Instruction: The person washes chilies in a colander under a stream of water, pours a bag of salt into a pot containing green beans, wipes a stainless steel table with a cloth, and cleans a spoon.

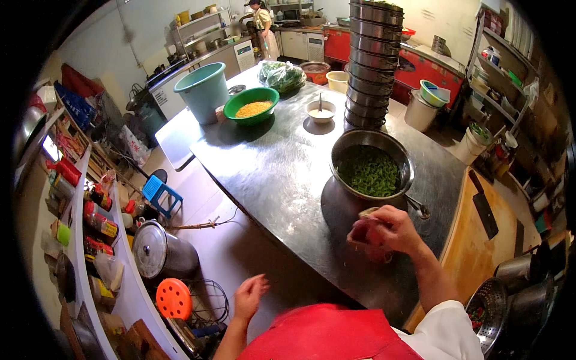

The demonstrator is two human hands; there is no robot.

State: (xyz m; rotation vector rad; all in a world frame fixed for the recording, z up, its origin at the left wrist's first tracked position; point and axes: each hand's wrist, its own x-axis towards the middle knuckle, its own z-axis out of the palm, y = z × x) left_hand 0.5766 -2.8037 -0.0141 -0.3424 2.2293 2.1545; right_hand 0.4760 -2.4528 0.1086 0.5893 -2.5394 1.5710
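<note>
My right hand point(390, 229) is closed on a small, reddish translucent plastic bag point(366, 236) over the metal table point(288, 198), just in front of a steel pot point(407, 157) of chopped greens point(373, 173). What is in the bag is unclear. My left hand point(252, 290) hangs in the air left of the table edge, with nothing seen in it; its fingers are partly curled and blurred. Beside the pot lies a metal spoon or ladle point(420, 209). Behind the pot rises a tall stack of steel steamers point(369, 67).
A cleaver point(485, 216) lies on the wooden board point(499, 247) at right. A green basin point(254, 119) of yellow grains, a blue bucket point(204, 96), a white bowl point(321, 118) and bagged greens point(283, 76) stand farther back. Stools and a lidded pot point(148, 249) are at left; a person point(265, 27) stands far behind.
</note>
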